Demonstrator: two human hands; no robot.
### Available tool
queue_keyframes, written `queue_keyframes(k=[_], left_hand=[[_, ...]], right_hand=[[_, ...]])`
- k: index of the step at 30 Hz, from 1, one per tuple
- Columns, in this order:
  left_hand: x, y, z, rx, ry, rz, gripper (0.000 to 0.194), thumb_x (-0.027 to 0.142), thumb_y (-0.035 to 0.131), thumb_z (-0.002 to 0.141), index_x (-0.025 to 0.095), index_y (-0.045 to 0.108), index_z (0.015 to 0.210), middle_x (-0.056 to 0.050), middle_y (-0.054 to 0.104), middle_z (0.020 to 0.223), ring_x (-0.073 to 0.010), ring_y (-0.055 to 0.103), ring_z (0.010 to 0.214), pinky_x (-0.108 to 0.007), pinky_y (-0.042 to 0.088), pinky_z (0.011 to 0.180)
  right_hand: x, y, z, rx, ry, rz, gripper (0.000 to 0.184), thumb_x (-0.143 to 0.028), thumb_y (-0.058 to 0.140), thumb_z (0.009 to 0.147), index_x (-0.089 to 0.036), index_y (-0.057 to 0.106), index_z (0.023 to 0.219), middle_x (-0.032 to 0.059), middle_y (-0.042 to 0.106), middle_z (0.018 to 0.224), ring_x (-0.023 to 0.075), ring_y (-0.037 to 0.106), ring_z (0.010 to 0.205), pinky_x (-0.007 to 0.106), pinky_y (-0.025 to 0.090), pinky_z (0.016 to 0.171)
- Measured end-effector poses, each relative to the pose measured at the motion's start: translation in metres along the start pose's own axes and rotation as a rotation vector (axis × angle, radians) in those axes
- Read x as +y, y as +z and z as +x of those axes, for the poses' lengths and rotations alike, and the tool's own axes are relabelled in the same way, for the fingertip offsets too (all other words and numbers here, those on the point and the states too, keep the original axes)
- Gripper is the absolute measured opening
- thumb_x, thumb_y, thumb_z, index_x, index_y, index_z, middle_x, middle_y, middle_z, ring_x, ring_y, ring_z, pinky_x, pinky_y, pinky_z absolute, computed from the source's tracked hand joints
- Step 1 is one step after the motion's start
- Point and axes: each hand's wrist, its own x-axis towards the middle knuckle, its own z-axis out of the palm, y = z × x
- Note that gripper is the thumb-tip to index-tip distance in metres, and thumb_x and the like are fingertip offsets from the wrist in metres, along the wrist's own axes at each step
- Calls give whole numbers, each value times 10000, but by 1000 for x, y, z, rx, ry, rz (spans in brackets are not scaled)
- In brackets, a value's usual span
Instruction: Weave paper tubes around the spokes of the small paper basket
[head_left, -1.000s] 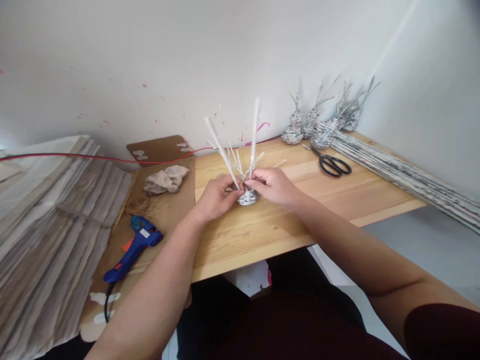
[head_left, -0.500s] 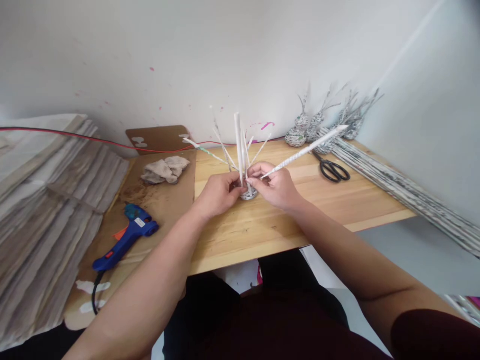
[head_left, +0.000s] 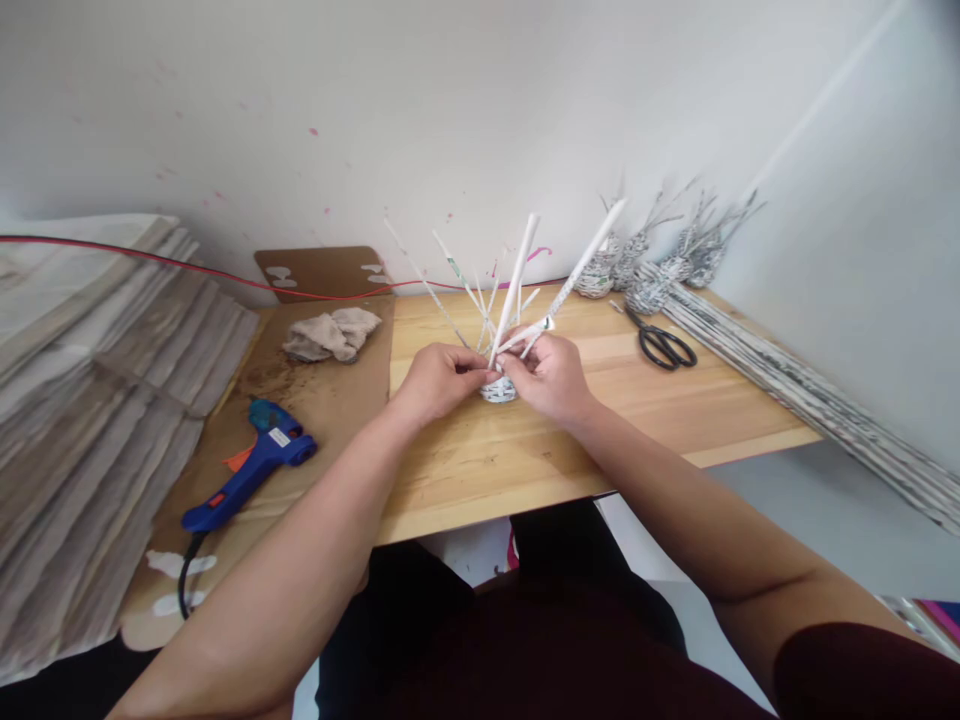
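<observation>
A small woven piece of rolled newspaper tubes (head_left: 499, 390) sits on the wooden table (head_left: 600, 400), with several thin paper tubes (head_left: 517, 280) sticking up from it like spokes. My left hand (head_left: 435, 380) is closed on the piece's left side, fingers pinching the tubes at the base. My right hand (head_left: 551, 375) is closed on the right side and pinches one long white tube (head_left: 581, 265) that slants up to the right.
A blue glue gun (head_left: 251, 470) lies on brown cardboard (head_left: 315, 400) beside a crumpled cloth (head_left: 330, 333). Stacked newspaper (head_left: 90, 400) fills the left. Black scissors (head_left: 664, 343), several finished woven pieces (head_left: 645, 270) and a bundle of paper tubes (head_left: 810, 400) lie at the right.
The long tube in my right hand swung from pointing out to the right to a steeper upward slant. The spokes shifted as both hands worked at the base.
</observation>
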Motion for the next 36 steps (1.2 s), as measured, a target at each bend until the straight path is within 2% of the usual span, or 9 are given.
queue_keyframes(k=[3,6,11,16,21,25,28,32,36], left_hand=[[1,1,0,-9,3,4,291,407,717,719,140,787,811,-12,723,700,-130,565,622,-233,396,595],[2,1,0,-2,2,3,309,416,705,721,120,760,787,-7,678,658,-112,514,582,-227,367,563],[-1,-2,2,-9,28,-25,344,455,673,749,114,701,791,-17,655,686,-124,529,607,-233,397,582],[-8,-7,5,-3,75,72,326,441,630,785,127,692,849,-37,681,753,-161,575,682,-267,452,653],[-15,-8,7,-3,137,67,286,401,605,810,136,671,895,-37,689,782,-174,599,710,-275,471,675],[-14,-5,6,4,141,61,255,368,603,812,139,676,896,-29,685,770,-167,597,694,-269,472,668],[-10,-2,4,16,153,92,233,334,598,815,140,683,911,-28,691,776,-167,597,701,-264,469,660],[-3,1,1,-4,180,114,208,291,581,820,146,691,922,-22,704,794,-163,607,712,-260,473,679],[1,4,0,27,146,90,192,288,596,810,150,701,894,-8,696,756,-148,590,670,-243,455,642]], right_hand=[[4,3,0,20,17,21,40,-217,635,799,-188,624,823,28,703,778,147,642,651,268,509,632],[5,1,1,20,40,74,151,-317,662,829,-188,631,902,36,706,827,153,653,712,278,526,682],[5,-14,7,4,59,141,312,-455,633,876,-179,627,1019,62,692,954,157,637,814,237,473,612],[10,-23,11,-70,76,-5,290,-429,601,892,-153,679,846,22,635,738,125,539,636,246,400,573],[12,-22,10,-214,46,-70,221,-352,632,859,-145,706,841,28,644,757,120,532,633,249,388,598],[8,-21,8,-310,51,-156,249,-364,605,882,-154,659,759,-28,516,591,99,434,557,247,303,557],[6,-21,8,-355,58,-224,309,-361,549,918,-163,583,683,-38,459,561,99,415,554,252,269,556],[5,-18,9,-373,56,-300,316,-329,489,945,-173,541,675,-16,527,601,114,476,591,255,292,585],[4,-17,7,-354,205,-214,360,-382,467,959,-184,528,665,-15,548,549,117,528,519,247,355,564]])
